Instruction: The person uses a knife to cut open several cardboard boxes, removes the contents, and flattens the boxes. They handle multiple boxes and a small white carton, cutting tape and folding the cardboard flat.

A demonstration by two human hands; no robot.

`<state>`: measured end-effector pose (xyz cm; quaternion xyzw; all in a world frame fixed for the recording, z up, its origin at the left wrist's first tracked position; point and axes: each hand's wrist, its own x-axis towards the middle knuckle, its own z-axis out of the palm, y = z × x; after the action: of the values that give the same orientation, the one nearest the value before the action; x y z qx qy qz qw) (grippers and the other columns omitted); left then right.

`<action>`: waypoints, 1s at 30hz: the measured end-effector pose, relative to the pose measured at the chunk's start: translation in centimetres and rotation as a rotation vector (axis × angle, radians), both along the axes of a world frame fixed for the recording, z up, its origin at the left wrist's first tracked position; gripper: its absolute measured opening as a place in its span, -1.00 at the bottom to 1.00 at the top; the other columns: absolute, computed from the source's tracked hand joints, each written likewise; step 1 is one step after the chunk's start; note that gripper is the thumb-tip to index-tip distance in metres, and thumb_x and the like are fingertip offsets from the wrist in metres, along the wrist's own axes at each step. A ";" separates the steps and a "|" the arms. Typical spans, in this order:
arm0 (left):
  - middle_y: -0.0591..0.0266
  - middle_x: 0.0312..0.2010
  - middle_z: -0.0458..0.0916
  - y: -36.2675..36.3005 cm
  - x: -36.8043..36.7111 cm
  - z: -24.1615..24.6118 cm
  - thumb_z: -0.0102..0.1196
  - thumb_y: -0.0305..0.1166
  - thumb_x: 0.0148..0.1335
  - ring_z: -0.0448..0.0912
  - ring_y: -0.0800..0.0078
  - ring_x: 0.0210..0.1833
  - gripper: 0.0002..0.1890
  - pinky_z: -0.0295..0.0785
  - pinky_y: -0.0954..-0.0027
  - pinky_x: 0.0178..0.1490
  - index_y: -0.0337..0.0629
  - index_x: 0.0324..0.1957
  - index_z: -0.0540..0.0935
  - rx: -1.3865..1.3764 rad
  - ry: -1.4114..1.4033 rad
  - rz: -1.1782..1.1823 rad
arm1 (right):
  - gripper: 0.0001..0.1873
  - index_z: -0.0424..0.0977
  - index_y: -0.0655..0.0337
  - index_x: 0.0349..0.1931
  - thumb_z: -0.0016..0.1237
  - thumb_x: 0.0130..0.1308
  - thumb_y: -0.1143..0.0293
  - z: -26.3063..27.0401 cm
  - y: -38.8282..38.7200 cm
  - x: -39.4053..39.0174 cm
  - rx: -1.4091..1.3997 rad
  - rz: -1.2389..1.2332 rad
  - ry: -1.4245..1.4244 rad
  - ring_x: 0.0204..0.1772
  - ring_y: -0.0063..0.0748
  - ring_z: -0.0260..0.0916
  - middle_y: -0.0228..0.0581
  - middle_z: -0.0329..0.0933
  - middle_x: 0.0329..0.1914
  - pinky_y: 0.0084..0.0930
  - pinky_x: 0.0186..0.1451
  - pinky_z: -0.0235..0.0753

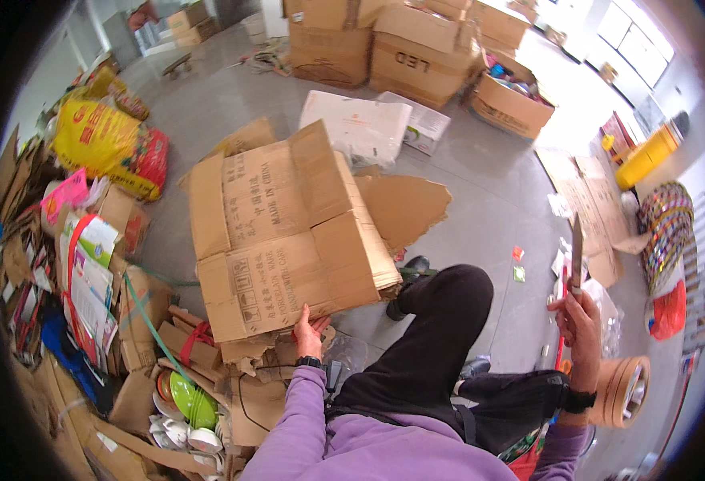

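My left hand (311,334) is at the lower edge of a stack of flattened cardboard boxes (277,240), its thumb on the printed top sheet and its fingers partly hidden. The stack lies in front of me, left of my bent knee, and a torn cardboard piece (406,204) juts out at its right. On the right, my right hand (578,315) is closed around the handle of a knife (577,252), whose blade points away from me, apart from the cardboard.
Green and white bowls (193,400) and a tied paper bundle (91,282) crowd the left. Large cardboard boxes (421,57) stand ahead, behind a white box (355,123). At right are flattened cardboard (590,210) and tape rolls (620,391).
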<state>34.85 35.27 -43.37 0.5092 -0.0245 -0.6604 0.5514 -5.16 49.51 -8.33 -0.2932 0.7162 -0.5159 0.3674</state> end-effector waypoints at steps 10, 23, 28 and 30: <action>0.14 -0.23 0.58 -7.6 3.2 11.3 0.02 -0.31 0.17 0.56 0.41 -0.21 -0.70 0.47 0.43 -0.21 -0.26 -0.10 0.44 -0.455 -0.305 -0.571 | -0.83 0.31 0.20 -0.36 -0.19 0.31 0.29 -1.0 9.2 -2.5 0.029 -0.234 -0.069 -0.73 -0.85 0.12 -0.32 0.45 -0.54 -0.91 -0.80 0.01; -0.13 0.13 0.24 -20.2 3.4 -1.4 0.26 -0.15 -0.34 0.27 0.02 0.12 -0.25 0.23 0.17 0.16 -0.06 0.06 0.42 -0.362 -1.972 -1.465 | -0.81 0.32 0.20 -0.40 -0.14 0.28 0.28 -3.3 9.4 -0.5 0.197 -0.490 -0.105 -0.72 -0.76 0.21 -0.26 0.47 -0.57 -0.87 -0.78 0.06; -0.15 0.10 0.27 -22.1 3.7 -4.5 0.30 -0.12 -0.38 0.26 0.01 0.13 -0.22 0.22 0.13 0.16 -0.10 0.05 0.44 -0.253 -1.888 -1.575 | -0.80 0.34 0.22 -0.41 -0.15 0.27 0.28 -2.6 7.0 0.4 0.372 -0.434 -0.120 -0.74 -0.78 0.15 -0.32 0.45 -0.58 -0.86 -0.76 0.01; -0.14 0.12 0.26 -22.6 4.0 -4.5 0.29 -0.12 -0.35 0.26 0.00 0.15 -0.22 0.23 0.17 0.18 -0.11 0.07 0.43 -0.215 -1.906 -1.639 | -0.79 0.35 0.23 -0.41 -0.16 0.28 0.27 -2.2 6.6 0.4 0.380 -0.396 -0.109 -0.75 -0.80 0.11 -0.35 0.43 -0.58 -0.85 -0.75 -0.01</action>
<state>38.80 12.62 -47.84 0.5703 -0.7729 -0.1738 -0.2173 -4.75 56.13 -10.53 -0.0453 0.8225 -0.4493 0.3458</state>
